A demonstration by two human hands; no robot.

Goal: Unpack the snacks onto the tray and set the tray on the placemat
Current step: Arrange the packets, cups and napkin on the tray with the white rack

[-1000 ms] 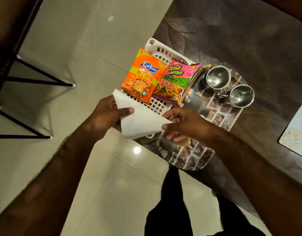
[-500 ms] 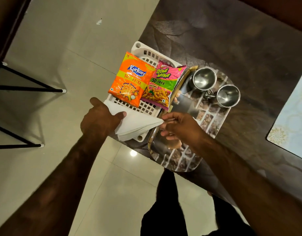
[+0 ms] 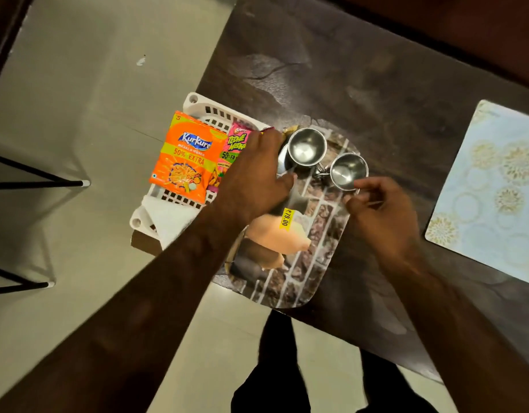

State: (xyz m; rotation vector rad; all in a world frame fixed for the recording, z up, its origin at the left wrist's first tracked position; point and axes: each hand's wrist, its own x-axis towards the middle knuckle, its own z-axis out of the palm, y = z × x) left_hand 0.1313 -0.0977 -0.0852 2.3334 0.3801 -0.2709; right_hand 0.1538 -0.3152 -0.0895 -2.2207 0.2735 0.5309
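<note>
An orange Kurkure packet and a pink snack packet lie on a white slotted basket at the table's left edge. My left hand covers the pink packet, fingertips curled over its far right corner, thumb towards the tray. The brick-patterned tray lies right of the basket with two steel cups at its far end. Beside the right cup's rim is my right hand, fingers curled; I cannot tell what they pinch. A pale patterned placemat lies at the right.
A stack of white napkins sits in the basket's near corner. A yellow price sticker is on the tray. The dark table extends far and right. Black chair legs stand on the tiled floor at left.
The napkin stack, held in both hands before, now lies in the basket's near corner. My left hand moved onto the pink packet, and my right hand moved right to the cups.
</note>
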